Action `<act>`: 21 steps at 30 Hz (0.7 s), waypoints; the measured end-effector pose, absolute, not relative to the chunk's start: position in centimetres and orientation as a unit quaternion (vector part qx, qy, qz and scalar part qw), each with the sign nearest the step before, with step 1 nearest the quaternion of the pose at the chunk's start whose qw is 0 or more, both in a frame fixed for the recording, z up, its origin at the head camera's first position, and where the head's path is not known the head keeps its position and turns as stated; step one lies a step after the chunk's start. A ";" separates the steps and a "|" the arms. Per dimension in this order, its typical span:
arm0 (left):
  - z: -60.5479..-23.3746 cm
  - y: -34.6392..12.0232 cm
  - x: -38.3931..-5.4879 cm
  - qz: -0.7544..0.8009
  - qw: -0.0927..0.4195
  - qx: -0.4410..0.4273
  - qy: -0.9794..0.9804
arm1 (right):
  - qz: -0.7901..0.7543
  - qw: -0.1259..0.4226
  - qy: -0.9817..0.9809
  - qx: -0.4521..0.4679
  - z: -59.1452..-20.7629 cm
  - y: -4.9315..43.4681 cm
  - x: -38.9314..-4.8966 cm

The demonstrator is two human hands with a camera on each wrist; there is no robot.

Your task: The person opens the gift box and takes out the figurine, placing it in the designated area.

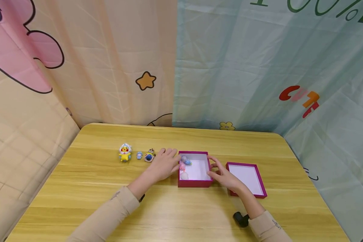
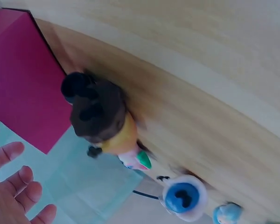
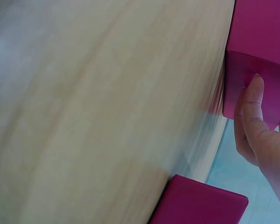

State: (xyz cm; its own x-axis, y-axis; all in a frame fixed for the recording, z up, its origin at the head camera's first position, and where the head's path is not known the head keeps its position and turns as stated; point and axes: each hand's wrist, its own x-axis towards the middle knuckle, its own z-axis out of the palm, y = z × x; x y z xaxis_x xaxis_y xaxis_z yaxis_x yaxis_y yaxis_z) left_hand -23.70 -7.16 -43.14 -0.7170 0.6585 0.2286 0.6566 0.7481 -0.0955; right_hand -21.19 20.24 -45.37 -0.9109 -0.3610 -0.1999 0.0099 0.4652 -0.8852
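An uncovered magenta box (image 1: 194, 184) with a white inside stands on the table. Several small figurines, including a blue one (image 1: 188, 162) and a pink one (image 1: 182, 166), lie along its left inner side. My left hand (image 1: 164, 165) is beside the box's left wall, fingers spread and loosely bent, holding nothing. In the left wrist view, a brown-topped figurine (image 2: 100, 112) stands near that wall, close to the left hand (image 2: 14, 186). My right hand (image 1: 225, 175) is at the box's right wall; in the right wrist view a fingertip (image 3: 256, 81) touches it.
The box lid (image 1: 264, 183) lies inside-up to the right of the box. Left of the left hand stand a yellow figurine with a white hood (image 1: 125, 153), a small blue figurine (image 1: 139, 155) and a dark-and-blue figurine (image 1: 149, 155). Curtains hang behind the table (image 1: 109, 208).
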 end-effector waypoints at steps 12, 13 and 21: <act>-43.1 -4.8 -23.5 0.064 0.092 -0.393 -0.913 | -0.504 0.187 0.836 -0.106 -45.2 20.1 -21.3; -43.0 -4.6 -23.5 0.072 0.087 -0.396 -0.911 | -0.505 0.187 0.836 -0.108 -45.2 20.1 -21.3; -42.7 -3.1 -23.6 0.136 0.046 -0.410 -0.901 | -0.506 0.188 0.835 -0.108 -45.2 20.1 -21.2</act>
State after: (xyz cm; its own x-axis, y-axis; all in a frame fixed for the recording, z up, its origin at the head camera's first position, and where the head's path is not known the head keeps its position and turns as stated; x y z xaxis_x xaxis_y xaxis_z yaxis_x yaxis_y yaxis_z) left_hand -23.60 -3.09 -42.73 -0.6599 0.7508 -0.0286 0.7259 0.6273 -0.2821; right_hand -21.18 20.09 -45.23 -0.9060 -0.3704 -0.2049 0.0105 0.4642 -0.8857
